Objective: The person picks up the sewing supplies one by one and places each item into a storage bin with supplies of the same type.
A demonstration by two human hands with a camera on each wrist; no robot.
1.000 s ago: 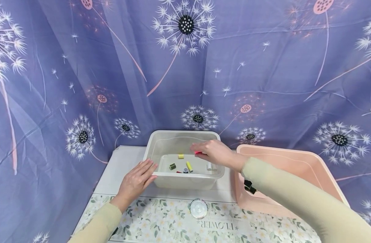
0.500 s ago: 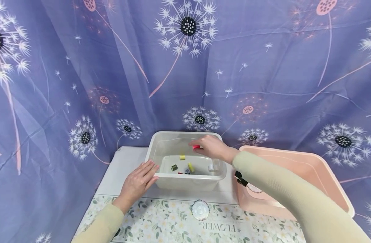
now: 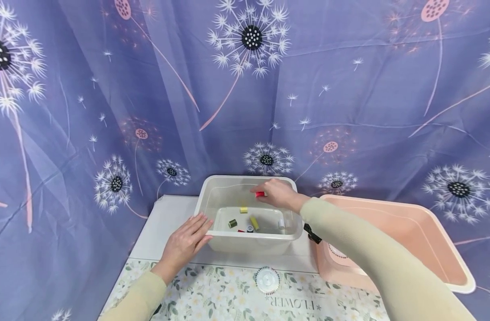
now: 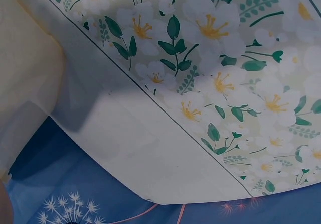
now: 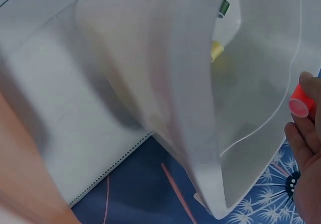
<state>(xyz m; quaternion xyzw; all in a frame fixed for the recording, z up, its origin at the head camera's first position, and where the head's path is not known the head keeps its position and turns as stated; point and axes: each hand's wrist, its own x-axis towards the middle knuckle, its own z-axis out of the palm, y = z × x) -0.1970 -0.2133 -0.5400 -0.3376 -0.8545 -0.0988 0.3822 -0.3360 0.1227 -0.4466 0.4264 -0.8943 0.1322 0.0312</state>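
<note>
Right hand pinches red spool over far side of bin, axis roughly left-right. Green spool lies lower, near-left. Left hand grasps nothing, resting at bin's near-left.

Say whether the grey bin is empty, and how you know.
Not empty: inside the grey bin, the head view shows a green spool and a yellow spool lying on its base.

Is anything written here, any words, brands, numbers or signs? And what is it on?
"FLOWER": on the floral table cover, upside down in the head view, with a small star at either end.
Spools in the pale grey bin: any labels are too small to read.
Round white disc: no readable text.
I can read nothing else.
</note>
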